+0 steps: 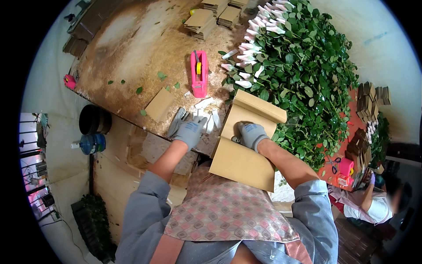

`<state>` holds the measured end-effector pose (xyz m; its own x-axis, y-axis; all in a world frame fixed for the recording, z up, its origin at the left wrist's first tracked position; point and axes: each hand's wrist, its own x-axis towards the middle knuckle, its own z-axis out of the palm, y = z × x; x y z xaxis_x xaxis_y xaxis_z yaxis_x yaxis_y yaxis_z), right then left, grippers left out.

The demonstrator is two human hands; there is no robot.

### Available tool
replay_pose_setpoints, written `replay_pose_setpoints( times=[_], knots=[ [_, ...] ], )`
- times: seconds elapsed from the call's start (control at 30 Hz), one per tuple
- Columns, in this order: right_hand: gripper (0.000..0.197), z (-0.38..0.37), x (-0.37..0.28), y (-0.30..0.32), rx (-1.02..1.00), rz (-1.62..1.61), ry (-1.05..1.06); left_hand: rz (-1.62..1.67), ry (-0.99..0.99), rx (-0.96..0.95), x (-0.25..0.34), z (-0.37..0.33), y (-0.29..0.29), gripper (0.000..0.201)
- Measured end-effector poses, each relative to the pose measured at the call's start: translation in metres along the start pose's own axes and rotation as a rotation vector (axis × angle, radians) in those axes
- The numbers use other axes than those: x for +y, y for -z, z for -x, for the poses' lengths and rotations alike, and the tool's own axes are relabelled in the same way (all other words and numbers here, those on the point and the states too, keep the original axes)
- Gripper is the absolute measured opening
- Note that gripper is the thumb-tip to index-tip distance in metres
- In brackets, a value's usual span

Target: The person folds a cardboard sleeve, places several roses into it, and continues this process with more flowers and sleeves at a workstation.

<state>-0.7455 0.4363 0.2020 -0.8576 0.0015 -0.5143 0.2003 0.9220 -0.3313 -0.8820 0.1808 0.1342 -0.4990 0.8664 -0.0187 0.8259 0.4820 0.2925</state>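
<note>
My left hand [192, 131], in a grey work glove, reaches over small white paper strips [214, 119] on the worktable. Its fingers are stretched out and touch the strips. Beside it lies a grey metal stapler [176, 121]. A long sheet of brown cardboard [244, 165] is spread in front of me, with a rolled or folded far end, and hangs over the table edge at my apron. On the middle of this sheet rests my right hand [252, 135], gloved too. Its fingers are curled in; what they hold, if anything, is hidden.
Beyond my hands stands a pink tape dispenser [199, 75]. A flat cardboard piece [159, 104] lies to its left. Wrapped roses with leafy stems [303, 75] pile up at the right. Cardboard stacks [200, 23] sit at the far edge. Another person [369, 202] works at the right.
</note>
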Motion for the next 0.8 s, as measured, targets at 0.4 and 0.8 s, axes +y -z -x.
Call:
replay_pose_setpoints(
  times=[0.4, 0.8],
  knots=[
    [0.045, 0.001, 0.006, -0.008, 0.085, -0.088, -0.005, 0.127, 0.635, -0.257, 0.037, -0.079, -0.045, 0.045],
    [0.04, -0.001, 0.014, -0.013, 0.09, -0.165, -0.004, 0.092, 0.654, -0.021, 0.019, -0.034, -0.055, 0.043]
  ],
)
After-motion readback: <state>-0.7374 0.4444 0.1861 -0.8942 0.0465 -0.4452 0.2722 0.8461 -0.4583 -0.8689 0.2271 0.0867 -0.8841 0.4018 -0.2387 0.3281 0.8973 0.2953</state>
